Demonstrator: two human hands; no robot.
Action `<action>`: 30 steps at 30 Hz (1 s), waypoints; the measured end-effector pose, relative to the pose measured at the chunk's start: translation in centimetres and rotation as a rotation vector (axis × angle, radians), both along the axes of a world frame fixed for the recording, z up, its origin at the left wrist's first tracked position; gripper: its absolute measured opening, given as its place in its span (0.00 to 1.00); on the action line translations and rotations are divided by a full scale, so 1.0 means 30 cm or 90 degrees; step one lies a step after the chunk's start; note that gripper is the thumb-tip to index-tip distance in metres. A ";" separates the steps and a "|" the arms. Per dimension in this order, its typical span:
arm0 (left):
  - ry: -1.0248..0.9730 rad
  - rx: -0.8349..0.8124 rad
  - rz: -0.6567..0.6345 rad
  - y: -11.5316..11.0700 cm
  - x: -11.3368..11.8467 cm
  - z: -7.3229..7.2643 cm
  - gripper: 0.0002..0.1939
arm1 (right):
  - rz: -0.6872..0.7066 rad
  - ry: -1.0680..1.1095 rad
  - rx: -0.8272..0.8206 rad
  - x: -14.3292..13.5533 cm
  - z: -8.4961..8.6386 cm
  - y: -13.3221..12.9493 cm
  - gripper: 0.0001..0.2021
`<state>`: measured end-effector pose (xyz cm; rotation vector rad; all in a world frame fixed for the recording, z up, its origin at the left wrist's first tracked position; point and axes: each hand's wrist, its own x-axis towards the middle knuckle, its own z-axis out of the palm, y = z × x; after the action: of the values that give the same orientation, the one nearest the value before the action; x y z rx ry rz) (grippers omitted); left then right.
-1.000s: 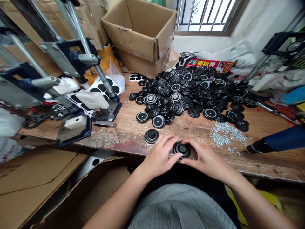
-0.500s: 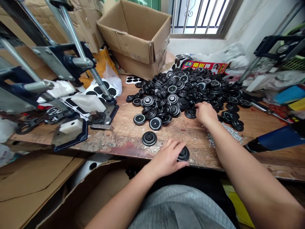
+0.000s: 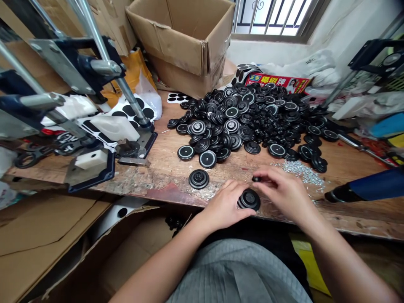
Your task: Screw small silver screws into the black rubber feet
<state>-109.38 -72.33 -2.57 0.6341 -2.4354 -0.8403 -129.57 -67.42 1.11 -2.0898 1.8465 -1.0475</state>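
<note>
Near the bench's front edge, my left hand [image 3: 229, 204] has its thumb and fingers curved round the left side of a black stepped disc [image 3: 250, 199] lying on the wood. My right hand [image 3: 282, 189] is just above and right of that disc, with a small black knob-like part [image 3: 256, 179] pinched between thumb and fingertips. To the left sits another stepped black disc [image 3: 198, 179], with a small piece on its centre. Beyond my hands spreads a large heap of black discs [image 3: 232, 112], some showing a pale ring. Small black parts [image 3: 271, 130] lie among them.
Small silvery screws [image 3: 303, 174] are scattered right of my right hand, near a blue power driver [image 3: 366, 185]. Metal hand presses [image 3: 104, 67] stand at the left. An open cardboard box [image 3: 179, 50] is behind the heap, and another open carton [image 3: 126, 256] sits below the bench edge.
My right hand has drawn back from the heap towards the disc with the small black part in its fingers. My left hand stays on the disc, which now shows more fully.
</note>
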 end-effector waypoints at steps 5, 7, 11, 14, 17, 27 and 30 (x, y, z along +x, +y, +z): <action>-0.004 0.045 0.030 0.010 -0.004 -0.006 0.46 | 0.050 0.031 -0.054 0.065 -0.089 0.161 0.15; -0.011 0.062 0.034 0.014 -0.005 -0.006 0.52 | 0.066 0.046 -0.066 0.075 -0.102 0.167 0.15; -0.022 0.058 0.026 0.014 -0.006 -0.004 0.53 | 0.064 0.067 -0.058 0.083 -0.090 0.148 0.14; -0.021 0.062 0.027 0.012 -0.006 -0.008 0.53 | 0.086 0.067 -0.047 0.083 -0.074 0.137 0.13; -0.018 0.062 0.021 0.009 -0.005 -0.013 0.53 | 0.111 0.074 -0.030 0.081 -0.062 0.132 0.11; -0.013 0.066 0.021 0.006 -0.004 -0.019 0.53 | 0.162 0.076 0.001 0.048 -0.065 0.109 0.12; -0.020 0.065 0.024 0.008 -0.003 -0.021 0.53 | 0.165 0.084 -0.004 0.042 -0.069 0.109 0.12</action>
<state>-109.48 -72.10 -3.20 0.7342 -2.4122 -0.9502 -128.32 -64.16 -0.96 -2.3736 1.5689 -0.8726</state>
